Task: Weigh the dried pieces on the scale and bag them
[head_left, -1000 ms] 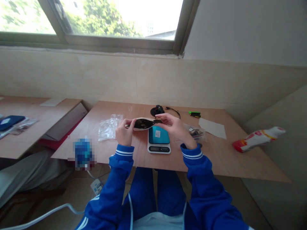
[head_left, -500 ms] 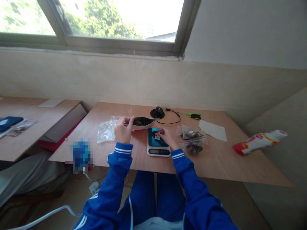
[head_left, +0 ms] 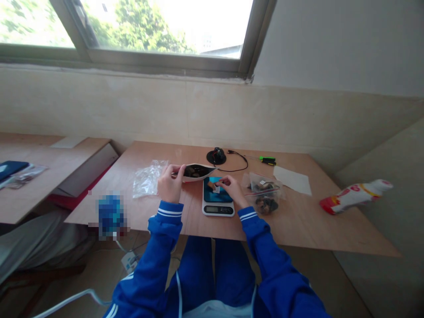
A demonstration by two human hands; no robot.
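My left hand [head_left: 170, 184] grips the edge of an open pouch [head_left: 198, 178], which is tilted so that dark, brownish pieces show inside its mouth. Over the blue plate of a white kitchen scale [head_left: 233, 209], the fingers of my right hand [head_left: 233, 190] pinch a small brown piece [head_left: 210, 185] with a white tag-like patch. Whether that piece touches the plate I cannot tell. Right of the scale, close to my right wrist, lie clear zip bags [head_left: 266, 205] with dark, dried-looking pieces in them.
Crumpled clear plastic [head_left: 145, 180] lies left of the pouch. Behind the scale are a black round-based device [head_left: 216, 156], a cable [head_left: 244, 167] and a green-and-black screwdriver [head_left: 267, 160]. White paper [head_left: 293, 180] and a red-and-white bottle [head_left: 354, 196] are on the right.
The piece in my right hand has turned, now showing a lighter brown side instead of a dark one. The pouch has dipped slightly. The view has shifted a little.
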